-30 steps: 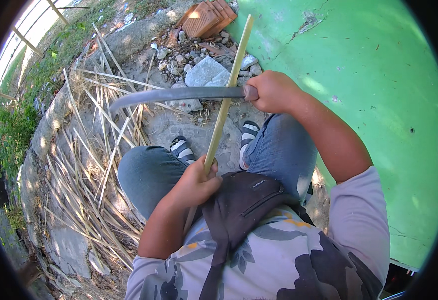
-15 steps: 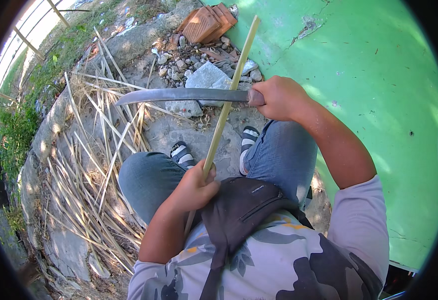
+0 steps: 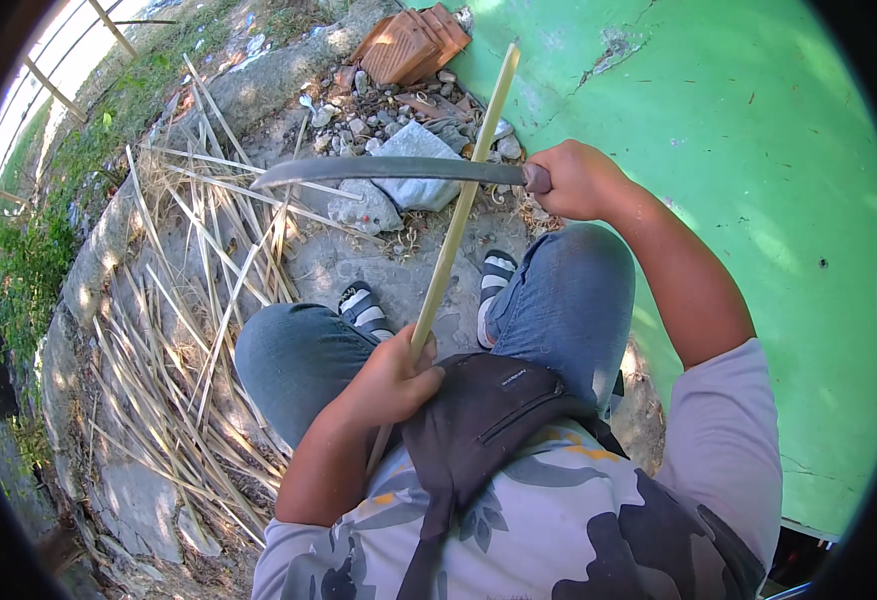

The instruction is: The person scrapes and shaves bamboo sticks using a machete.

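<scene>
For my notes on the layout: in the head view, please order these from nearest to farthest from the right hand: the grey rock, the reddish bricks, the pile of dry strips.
Measured from the right hand:
1. Grey rock, just to its left, under the blade.
2. Reddish bricks, up and to the left, by the green wall.
3. Pile of dry strips, far left on the ground.
</scene>
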The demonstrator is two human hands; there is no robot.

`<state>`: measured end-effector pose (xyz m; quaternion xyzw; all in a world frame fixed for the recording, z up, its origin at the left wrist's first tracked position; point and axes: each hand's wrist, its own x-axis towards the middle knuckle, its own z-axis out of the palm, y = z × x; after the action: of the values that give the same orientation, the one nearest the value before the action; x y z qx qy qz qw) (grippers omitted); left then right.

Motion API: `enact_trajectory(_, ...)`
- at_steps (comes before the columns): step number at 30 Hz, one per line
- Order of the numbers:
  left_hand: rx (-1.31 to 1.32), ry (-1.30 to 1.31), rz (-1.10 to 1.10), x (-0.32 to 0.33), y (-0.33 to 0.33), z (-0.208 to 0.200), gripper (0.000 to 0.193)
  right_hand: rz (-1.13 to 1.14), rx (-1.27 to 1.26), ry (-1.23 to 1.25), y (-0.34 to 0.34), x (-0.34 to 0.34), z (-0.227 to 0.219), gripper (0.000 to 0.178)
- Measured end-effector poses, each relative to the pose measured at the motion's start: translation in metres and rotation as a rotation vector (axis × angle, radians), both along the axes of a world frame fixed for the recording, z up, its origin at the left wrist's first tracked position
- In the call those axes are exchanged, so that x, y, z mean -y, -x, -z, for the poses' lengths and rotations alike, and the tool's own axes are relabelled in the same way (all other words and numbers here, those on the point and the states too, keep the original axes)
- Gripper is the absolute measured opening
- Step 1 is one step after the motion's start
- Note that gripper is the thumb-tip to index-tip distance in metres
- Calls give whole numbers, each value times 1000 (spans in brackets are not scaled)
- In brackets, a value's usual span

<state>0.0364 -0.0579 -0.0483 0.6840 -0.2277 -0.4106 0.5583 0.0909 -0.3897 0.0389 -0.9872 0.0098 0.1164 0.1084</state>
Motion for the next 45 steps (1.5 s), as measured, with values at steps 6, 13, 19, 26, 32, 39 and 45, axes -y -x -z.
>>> enact_trajectory(6,-44,-29,-59,-3,-1,0,23,-13,15,11,1,-10,-7,12)
enact_trajectory(13,-4,-16,-32,-3,-1,2,23,40,77,-44,-4,5,-3,8)
enact_trajectory(19,19,-36,-1,-3,4,1,23,136,-18,-39,-12,15,-4,9)
enact_trajectory(26,37,23,-11,-3,5,3,22,19,-92,166,-7,3,-19,15)
enact_trajectory(32,-8,-37,-54,-3,2,5,22,108,-1,29,-18,31,-11,18)
enact_trajectory(39,33,10,24,3,4,2,22,153,50,101,-13,65,-5,9)
enact_trajectory(45,5,-29,-13,-1,3,-1,21,100,84,117,-4,41,-27,16)
